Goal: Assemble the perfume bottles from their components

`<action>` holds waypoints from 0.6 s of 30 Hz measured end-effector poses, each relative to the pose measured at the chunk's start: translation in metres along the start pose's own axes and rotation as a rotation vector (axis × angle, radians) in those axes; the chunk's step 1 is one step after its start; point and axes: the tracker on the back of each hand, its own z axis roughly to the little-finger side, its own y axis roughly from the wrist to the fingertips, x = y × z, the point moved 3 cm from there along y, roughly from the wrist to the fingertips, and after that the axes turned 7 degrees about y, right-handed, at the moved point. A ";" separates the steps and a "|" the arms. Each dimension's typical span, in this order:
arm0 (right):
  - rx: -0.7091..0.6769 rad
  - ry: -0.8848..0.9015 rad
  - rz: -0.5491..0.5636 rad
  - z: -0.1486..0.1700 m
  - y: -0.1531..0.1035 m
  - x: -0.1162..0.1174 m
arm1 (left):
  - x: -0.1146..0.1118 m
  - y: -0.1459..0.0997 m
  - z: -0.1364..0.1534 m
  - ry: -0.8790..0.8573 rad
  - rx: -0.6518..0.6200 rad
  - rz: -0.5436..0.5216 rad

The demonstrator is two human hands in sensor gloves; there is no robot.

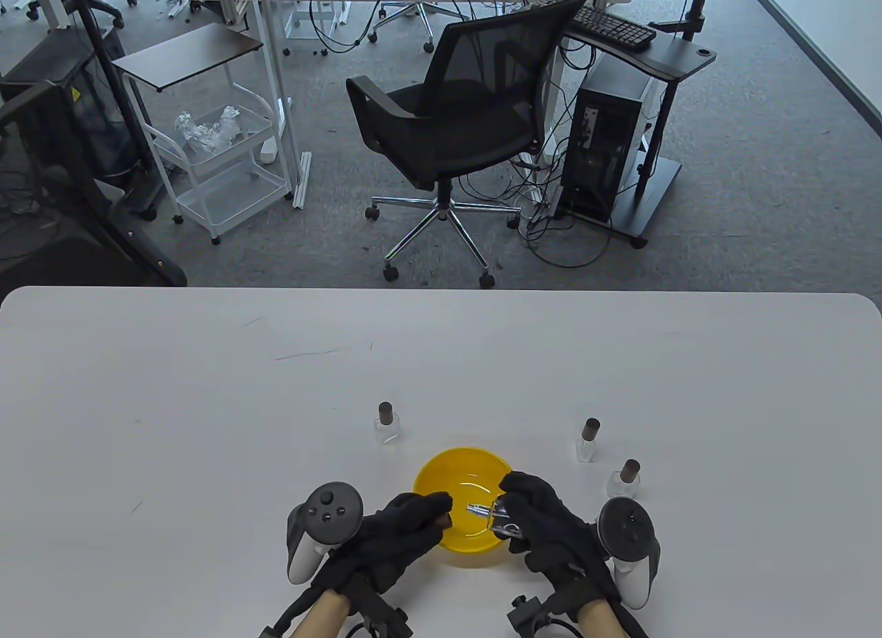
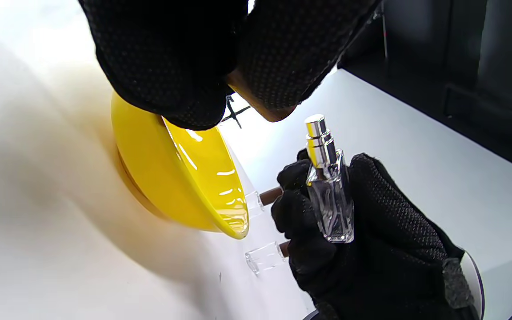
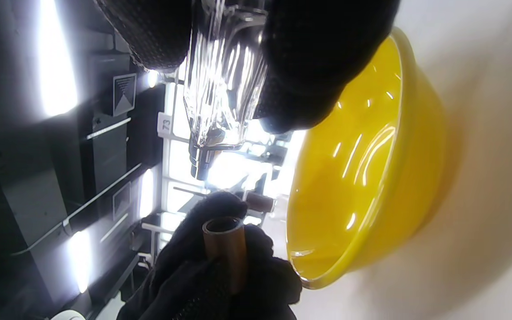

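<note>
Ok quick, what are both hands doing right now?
Left hand: closed on a brown cylindrical cap.
Right hand: closed on a clear glass bottle with silver sprayer.

Both hands' grips curl closed: left grip seemingly pinching, right grip clasping.
</note>
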 end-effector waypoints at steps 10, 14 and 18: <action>0.012 -0.046 -0.050 0.004 0.000 0.009 | -0.007 0.000 -0.009 0.018 -0.030 0.025; 0.014 -0.036 -0.084 0.003 0.000 0.016 | -0.011 -0.002 -0.016 0.044 -0.056 0.013; 0.023 -0.017 -0.107 0.005 0.000 0.021 | -0.008 -0.006 -0.024 0.039 -0.083 -0.098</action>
